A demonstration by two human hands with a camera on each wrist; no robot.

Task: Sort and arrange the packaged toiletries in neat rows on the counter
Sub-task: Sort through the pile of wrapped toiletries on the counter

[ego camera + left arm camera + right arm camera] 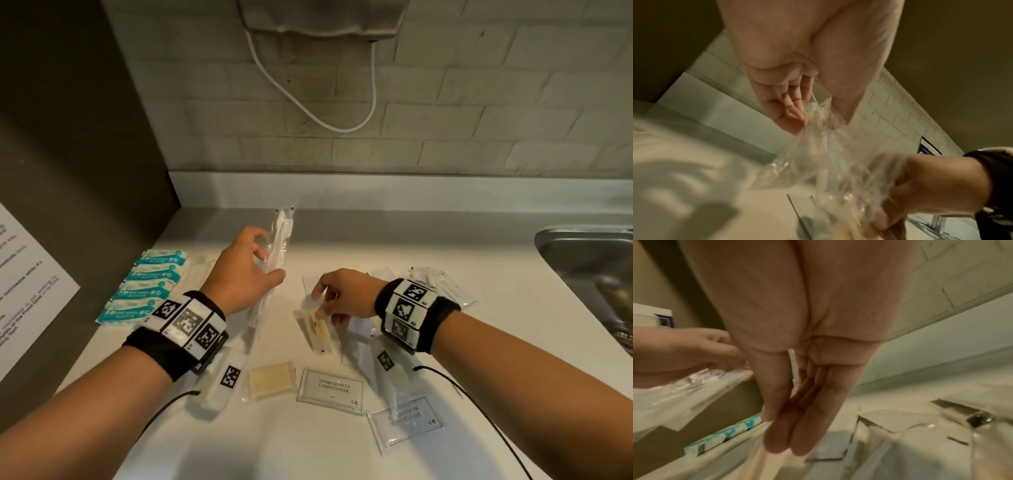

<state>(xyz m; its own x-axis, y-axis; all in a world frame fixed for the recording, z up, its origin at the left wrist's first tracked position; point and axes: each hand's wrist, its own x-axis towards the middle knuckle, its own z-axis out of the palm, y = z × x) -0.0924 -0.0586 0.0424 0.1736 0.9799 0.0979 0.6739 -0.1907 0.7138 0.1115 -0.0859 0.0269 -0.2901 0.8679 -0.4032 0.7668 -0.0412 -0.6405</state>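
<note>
Just now the left hand grips a long clear toothbrush packet, pinched between thumb and fingers, lifted above the far middle of the counter. To its right the right hand reaches down with straight fingers touching a small tan packet lying flat. Teal packets lie stacked in a row at the left; shampoo sachets lie nearer.
</note>
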